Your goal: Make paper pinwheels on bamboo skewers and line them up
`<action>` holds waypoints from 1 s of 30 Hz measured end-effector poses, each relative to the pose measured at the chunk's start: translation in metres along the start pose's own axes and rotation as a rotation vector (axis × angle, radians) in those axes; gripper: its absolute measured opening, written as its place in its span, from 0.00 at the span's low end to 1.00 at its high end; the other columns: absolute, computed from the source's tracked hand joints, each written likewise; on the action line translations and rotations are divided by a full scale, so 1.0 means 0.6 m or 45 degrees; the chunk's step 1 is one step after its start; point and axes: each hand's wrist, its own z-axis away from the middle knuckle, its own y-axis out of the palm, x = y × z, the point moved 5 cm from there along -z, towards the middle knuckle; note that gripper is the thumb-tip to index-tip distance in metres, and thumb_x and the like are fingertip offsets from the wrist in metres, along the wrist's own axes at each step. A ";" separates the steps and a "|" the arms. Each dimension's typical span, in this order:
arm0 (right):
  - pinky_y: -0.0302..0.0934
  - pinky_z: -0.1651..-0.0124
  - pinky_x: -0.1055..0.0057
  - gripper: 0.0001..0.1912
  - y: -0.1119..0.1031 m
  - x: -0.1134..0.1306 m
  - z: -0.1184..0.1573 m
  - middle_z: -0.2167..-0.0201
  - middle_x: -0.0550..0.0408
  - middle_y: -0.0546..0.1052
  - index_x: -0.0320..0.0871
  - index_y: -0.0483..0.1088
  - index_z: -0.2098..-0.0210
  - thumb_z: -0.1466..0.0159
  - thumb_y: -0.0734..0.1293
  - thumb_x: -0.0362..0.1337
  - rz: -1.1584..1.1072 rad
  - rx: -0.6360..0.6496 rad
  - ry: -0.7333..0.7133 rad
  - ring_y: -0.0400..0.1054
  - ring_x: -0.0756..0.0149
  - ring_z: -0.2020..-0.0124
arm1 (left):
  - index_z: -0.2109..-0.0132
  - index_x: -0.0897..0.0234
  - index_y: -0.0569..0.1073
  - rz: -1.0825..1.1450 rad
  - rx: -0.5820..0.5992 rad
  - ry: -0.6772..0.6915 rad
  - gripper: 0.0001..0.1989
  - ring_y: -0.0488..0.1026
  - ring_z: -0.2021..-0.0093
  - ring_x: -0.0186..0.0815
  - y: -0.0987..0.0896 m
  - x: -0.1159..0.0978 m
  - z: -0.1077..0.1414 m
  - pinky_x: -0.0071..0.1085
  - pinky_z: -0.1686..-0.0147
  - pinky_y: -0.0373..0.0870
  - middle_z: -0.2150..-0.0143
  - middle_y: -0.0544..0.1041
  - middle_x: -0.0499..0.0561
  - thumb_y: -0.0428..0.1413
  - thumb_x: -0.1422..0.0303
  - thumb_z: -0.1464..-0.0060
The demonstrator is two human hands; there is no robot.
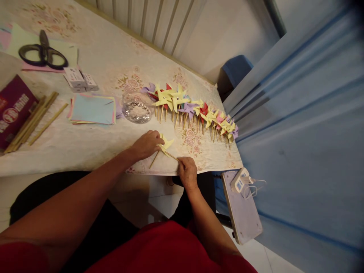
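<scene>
Near the table's front edge lies a yellow paper pinwheel (167,144) with a thin wooden stick (172,156). My left hand (148,144) has its fingers closed on the pinwheel's left side, near its centre. The stick's right end is pinched in my right hand (187,170), at the table edge. A second short stick (154,160) slants below the pinwheel, beside my left hand. Behind my hands is a round clear dish (138,112) of small shiny metal pieces. A long row of finished pinwheels (188,109) in yellow, purple and red extends to the right.
Coloured paper squares (92,109) are stacked left of the dish. Farther left are small white boxes (75,77), black scissors (43,55) on paper, bundled sticks (31,123) and a purple box (17,106). A power strip (241,180) rests on a small stand (244,212) at right.
</scene>
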 end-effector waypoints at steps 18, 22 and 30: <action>0.65 0.56 0.64 0.15 0.021 0.031 -0.021 0.67 0.50 0.75 0.45 0.78 0.56 0.31 0.60 0.29 0.027 0.101 -0.040 0.68 0.59 0.60 | 0.57 0.62 0.81 -0.036 0.012 -0.031 0.09 0.69 0.52 0.45 -0.003 -0.007 -0.007 0.41 0.48 0.67 0.58 0.72 0.56 0.58 0.70 0.44; 0.65 0.56 0.65 0.15 0.022 0.027 -0.024 0.67 0.50 0.75 0.46 0.78 0.57 0.31 0.60 0.30 0.047 0.094 -0.035 0.68 0.59 0.61 | 0.58 0.61 0.81 -0.027 0.021 -0.031 0.09 0.69 0.52 0.44 -0.001 -0.006 -0.009 0.40 0.48 0.66 0.58 0.72 0.55 0.58 0.70 0.44; 0.65 0.56 0.65 0.14 0.022 0.028 -0.028 0.67 0.50 0.75 0.45 0.78 0.58 0.31 0.61 0.30 0.052 0.093 -0.041 0.68 0.59 0.61 | 0.57 0.62 0.81 -0.003 -0.003 -0.029 0.09 0.68 0.53 0.45 0.000 -0.005 -0.008 0.42 0.48 0.66 0.57 0.72 0.56 0.58 0.69 0.45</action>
